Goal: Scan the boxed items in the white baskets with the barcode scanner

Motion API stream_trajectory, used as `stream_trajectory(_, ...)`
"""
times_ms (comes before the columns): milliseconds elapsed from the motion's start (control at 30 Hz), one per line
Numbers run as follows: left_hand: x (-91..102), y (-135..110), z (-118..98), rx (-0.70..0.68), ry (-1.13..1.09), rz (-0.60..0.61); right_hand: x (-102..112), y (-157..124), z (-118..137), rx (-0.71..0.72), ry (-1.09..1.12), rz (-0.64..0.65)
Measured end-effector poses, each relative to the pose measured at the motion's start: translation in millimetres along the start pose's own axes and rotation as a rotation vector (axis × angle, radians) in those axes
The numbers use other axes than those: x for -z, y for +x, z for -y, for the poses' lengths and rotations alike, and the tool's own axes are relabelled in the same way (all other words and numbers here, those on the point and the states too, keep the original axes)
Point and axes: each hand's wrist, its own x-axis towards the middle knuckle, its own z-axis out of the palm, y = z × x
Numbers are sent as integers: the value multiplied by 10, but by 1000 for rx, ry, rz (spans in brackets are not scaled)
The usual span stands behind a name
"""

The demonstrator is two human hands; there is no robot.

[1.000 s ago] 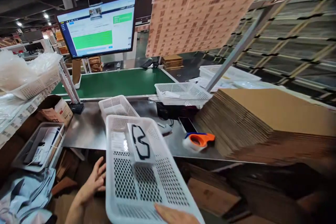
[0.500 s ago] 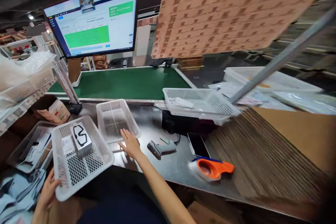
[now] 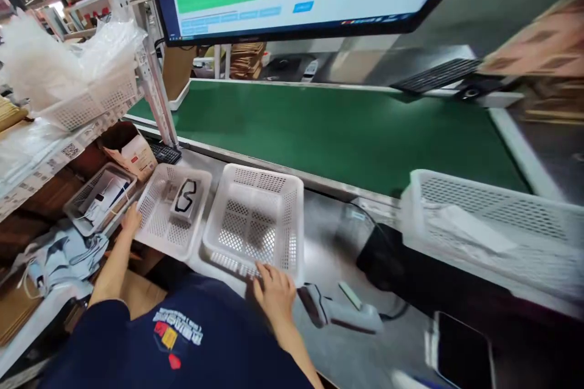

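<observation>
Could tip the left basket [image 3: 159,231] and slide the box [image 3: 183,204] inside by pulling hard with left hand [image 3: 132,219], cannot tell if gripping, and with right hand [image 3: 277,295], fingers open, at the next basket [image 3: 298,225].

The baskets [image 3: 253,219] are showing smooth, perforated plastic. The table [image 3: 328,237] is gleaming in glossy metal, while the shirt [image 3: 223,334] is looking like matt cloth
</observation>
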Motion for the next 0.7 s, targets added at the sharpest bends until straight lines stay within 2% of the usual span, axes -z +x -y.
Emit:
stream_trajectory(67, -260, 297, -245, -70, 35, 0, -26, 32, 65, -42, 32, -16)
stream_trajectory(133, -572, 558, -497, -114, 48, 53, 1, 79, 146, -50, 97, -2)
stream_trajectory(200, -880, 805, -709, -98, 65, 125, 78, 114, 185, -18, 187, 31)
stream_trajectory(267, -1135, 1030, -844, -34, 94, 184, 201, 97, 112, -1, 241, 21)
stream_trajectory(367, -1379, 1278, -891, 49, 136, 244, 440, -106, -298, -150, 177, -112)
stream_trajectory(433, -1464, 1368, -852, 76, 151, 263, 589, -353, -733, -344, 52, -194)
stream_trajectory(500, -1509, 1402, -793, 103, 154, 266, 690, -608, -1194, -474, -77, -206)
stream_trajectory(600, -1522, 1379, -737, 141, 132, 242, 724, -799, -1713, -415, -151, -104)
stream_trajectory(700, -1451, 1328, -803, 121, 66, 166, 659, -674, -1898, -276, -75, 30)
